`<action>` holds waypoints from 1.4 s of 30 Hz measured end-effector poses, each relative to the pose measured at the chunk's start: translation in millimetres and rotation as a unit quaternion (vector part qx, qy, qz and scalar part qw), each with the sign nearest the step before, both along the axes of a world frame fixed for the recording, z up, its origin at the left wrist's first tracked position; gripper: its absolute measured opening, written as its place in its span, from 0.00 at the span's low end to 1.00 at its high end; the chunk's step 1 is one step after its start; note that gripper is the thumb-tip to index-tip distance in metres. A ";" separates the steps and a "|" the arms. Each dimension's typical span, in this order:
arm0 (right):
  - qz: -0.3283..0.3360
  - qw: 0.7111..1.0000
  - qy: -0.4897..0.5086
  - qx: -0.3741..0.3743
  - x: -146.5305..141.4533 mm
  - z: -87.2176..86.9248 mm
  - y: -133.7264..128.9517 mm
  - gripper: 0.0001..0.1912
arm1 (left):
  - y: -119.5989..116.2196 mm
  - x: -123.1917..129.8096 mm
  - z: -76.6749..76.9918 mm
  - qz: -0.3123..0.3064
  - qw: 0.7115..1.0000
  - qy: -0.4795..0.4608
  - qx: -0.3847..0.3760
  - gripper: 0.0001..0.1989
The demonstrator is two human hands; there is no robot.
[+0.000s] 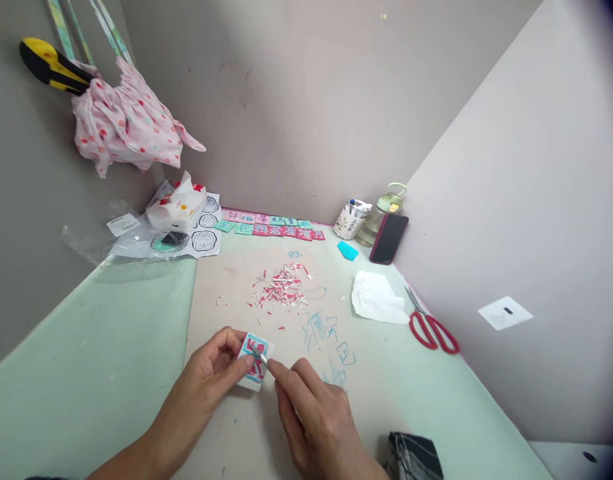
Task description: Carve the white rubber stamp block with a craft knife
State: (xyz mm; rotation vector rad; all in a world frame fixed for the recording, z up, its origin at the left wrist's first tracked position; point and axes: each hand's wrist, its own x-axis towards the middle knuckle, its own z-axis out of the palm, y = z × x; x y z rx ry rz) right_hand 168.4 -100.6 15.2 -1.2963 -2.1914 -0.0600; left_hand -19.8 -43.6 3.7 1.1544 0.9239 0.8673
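Observation:
My left hand [213, 370] holds a small square block [256, 360] with a blue edge and a red carved face, pinned against the beige mat [226, 280]. My right hand [311, 410] grips a thin carving tool [260, 357], its metal tip resting on the block's face. A pile of red and white shavings [283, 288] lies on the mat just beyond the block. Blue scribbled marks [329, 337] sit to the right of my hands.
Carved pink and green blocks [271, 225] line the back wall. Red scissors [429, 327], a white tissue [376, 299], a blue eraser [347, 251], a phone [389, 238], a bottle [381, 213], a tissue pack [179, 207] and a dark object [416, 457] surround the mat.

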 end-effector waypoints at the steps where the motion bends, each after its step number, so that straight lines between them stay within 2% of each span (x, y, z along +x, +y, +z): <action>1: -0.002 1.000 -0.005 0.007 0.1 -0.3 -0.2 0.19 | 0.3 0.0 0.3 -0.001 1.000 0.002 -0.001 0.16; 6: -0.003 0.998 -0.036 0.049 2.5 -1.2 -2.2 0.18 | 2.1 -0.1 4.4 0.000 1.000 0.026 -0.007 0.17; 15: 0.013 0.999 0.002 0.035 11.1 9.3 1.1 0.14 | 0.6 -1.5 0.6 -0.006 0.999 0.020 -0.028 0.16; 21: 0.015 0.999 0.000 0.035 11.8 7.4 0.0 0.14 | -0.2 -1.6 5.9 -0.006 0.997 -0.011 -0.075 0.19; 26: 0.009 0.998 -0.029 0.049 11.8 5.3 -0.1 0.15 | -0.3 -3.4 2.7 -0.007 0.996 0.003 -0.090 0.19; 33: 0.009 0.999 -0.022 0.046 11.4 5.3 -1.2 0.15 | -1.3 -4.4 3.9 0.007 0.996 0.024 -0.085 0.18; 37: 0.011 0.998 -0.013 0.056 8.6 4.0 -1.8 0.14 | -1.3 -3.6 5.1 0.008 0.998 0.048 -0.041 0.18; 42: 0.017 0.999 0.023 0.041 8.7 3.4 -3.3 0.15 | -0.5 -1.7 6.6 0.008 0.999 0.007 -0.040 0.18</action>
